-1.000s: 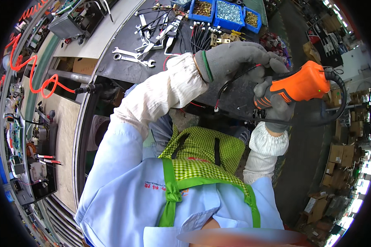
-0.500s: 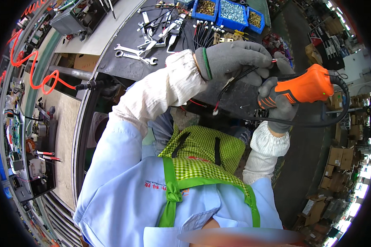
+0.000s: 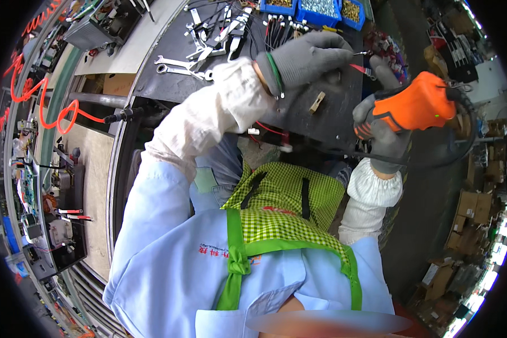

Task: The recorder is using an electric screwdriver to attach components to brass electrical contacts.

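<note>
My left hand [image 3: 310,61], in a grey glove, reaches over the dark tabletop. Its fingertips are pinched on a small metal piece [image 3: 361,53], too small to name exactly. Just below that piece is a red strip [image 3: 361,70]. My right hand [image 3: 390,143], also gloved, is wrapped round an orange corded power tool [image 3: 414,104] with black grips. Its index finger points up toward the left fingertips. On the table between the hands lies a small brass-coloured block [image 3: 317,102]. A blurred wire end [image 3: 286,143] hangs by the table's near edge.
Blue bins [image 3: 319,12] of small metal fasteners stand at the back. Wrenches [image 3: 180,70] and flat metal bars [image 3: 231,36] lie at left, beside black wires [image 3: 277,32]. The tool's black cable [image 3: 403,163] loops beneath my right wrist. A red coiled hose [image 3: 42,101] hangs at far left.
My left hand has moved up and slightly left, and the black wire bundle no longer shows in its fingers. The brass-coloured block has come into view. The tool has shifted only slightly.
</note>
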`<state>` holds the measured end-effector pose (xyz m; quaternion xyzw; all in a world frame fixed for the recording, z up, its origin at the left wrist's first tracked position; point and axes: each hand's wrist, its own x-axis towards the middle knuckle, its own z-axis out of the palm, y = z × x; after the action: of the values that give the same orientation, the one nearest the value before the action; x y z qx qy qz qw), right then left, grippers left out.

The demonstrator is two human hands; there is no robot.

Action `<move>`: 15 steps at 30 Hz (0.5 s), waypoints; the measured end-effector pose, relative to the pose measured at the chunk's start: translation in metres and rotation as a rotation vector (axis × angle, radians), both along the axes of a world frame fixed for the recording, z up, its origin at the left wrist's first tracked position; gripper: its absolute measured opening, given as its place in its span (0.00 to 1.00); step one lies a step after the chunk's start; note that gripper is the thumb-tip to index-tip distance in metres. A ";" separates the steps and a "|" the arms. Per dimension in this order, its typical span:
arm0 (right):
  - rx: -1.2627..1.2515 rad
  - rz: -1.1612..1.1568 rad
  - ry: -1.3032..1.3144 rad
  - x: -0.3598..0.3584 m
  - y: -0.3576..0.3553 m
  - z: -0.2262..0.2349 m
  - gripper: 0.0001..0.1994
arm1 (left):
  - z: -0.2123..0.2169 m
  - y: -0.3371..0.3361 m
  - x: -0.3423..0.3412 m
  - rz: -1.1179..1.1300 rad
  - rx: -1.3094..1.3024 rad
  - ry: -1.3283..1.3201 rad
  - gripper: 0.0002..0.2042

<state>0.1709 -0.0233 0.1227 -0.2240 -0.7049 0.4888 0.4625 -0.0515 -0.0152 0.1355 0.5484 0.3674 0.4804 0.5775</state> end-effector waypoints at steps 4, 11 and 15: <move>-0.146 0.118 0.166 0.017 0.009 0.003 0.38 | -0.026 0.014 -0.033 -0.377 -0.039 0.285 0.11; 0.187 -0.254 0.532 0.010 0.021 0.003 0.36 | -0.107 0.025 -0.023 -0.457 -0.284 0.603 0.18; 0.187 -0.357 0.612 0.005 0.024 -0.011 0.34 | -0.121 0.027 -0.017 -0.374 -0.179 0.627 0.18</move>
<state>0.1758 0.0010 0.1121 -0.1436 -0.5253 0.3784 0.7485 -0.0685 0.0118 0.0146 0.6738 0.4604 0.1416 0.5603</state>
